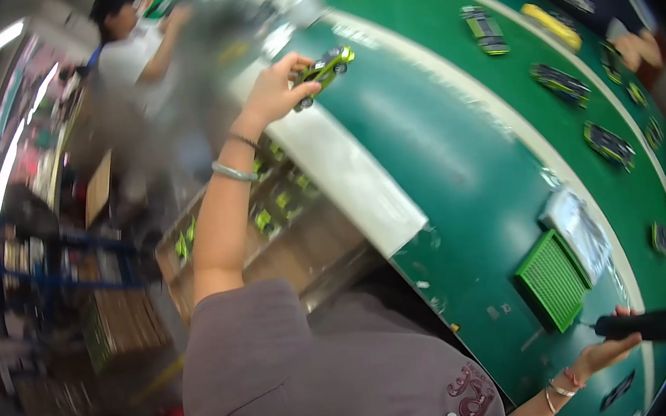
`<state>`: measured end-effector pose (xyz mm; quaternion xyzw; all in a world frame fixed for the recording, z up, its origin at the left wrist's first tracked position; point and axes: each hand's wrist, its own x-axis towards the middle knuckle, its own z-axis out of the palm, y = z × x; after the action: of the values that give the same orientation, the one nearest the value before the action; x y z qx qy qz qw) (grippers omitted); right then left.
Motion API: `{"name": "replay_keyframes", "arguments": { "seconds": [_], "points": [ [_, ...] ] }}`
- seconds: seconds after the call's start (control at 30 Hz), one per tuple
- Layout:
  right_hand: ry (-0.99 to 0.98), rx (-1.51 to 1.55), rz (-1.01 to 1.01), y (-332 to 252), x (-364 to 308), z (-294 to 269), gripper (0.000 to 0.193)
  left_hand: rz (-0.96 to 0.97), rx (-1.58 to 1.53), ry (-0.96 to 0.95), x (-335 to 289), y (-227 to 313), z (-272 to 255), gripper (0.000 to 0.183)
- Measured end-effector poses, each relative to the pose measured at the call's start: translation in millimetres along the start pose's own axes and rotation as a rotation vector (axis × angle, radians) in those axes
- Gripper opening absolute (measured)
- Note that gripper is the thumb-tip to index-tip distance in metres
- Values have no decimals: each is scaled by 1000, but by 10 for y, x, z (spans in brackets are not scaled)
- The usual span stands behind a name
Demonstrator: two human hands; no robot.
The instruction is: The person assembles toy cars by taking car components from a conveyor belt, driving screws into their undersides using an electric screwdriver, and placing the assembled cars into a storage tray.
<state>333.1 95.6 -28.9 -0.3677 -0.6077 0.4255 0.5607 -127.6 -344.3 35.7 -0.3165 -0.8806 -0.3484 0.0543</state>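
My left hand (280, 91) is stretched out to the far side, pinching a yellow-green toy car (327, 67) with dark wheels above the green worktable's (444, 171) edge. At the lower right, my right hand (608, 351) is closed round a black electric screwdriver (646, 326). Its thin tip points left, close to the corner of a green slatted tray (553, 281). What the tray holds, if anything, is too small to make out. Below my left arm, an open cardboard box (329, 249) contains several green toy cars (264, 218).
A green conveyor belt (528, 42) carries several toy car parts along the right. Clear plastic bags (578, 229) lie beside the tray. Across the belt a person's hands (635, 50) are at work. Another person in white (127, 59) stands at upper left. Stacked cardboard (125, 326) is at left.
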Motion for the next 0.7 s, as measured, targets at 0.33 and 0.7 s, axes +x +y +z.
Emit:
{"name": "replay_keyframes", "arguments": {
  "seconds": [0.33,0.7],
  "points": [
    [-31,-50,-79,-121,32,118,95,-735,464,280,-3033,-1453,-1025,38],
    [-141,-16,-122,-106,-23,136,74,-1404,565,178,-3631,-1669,-132,39]
  ]
}}
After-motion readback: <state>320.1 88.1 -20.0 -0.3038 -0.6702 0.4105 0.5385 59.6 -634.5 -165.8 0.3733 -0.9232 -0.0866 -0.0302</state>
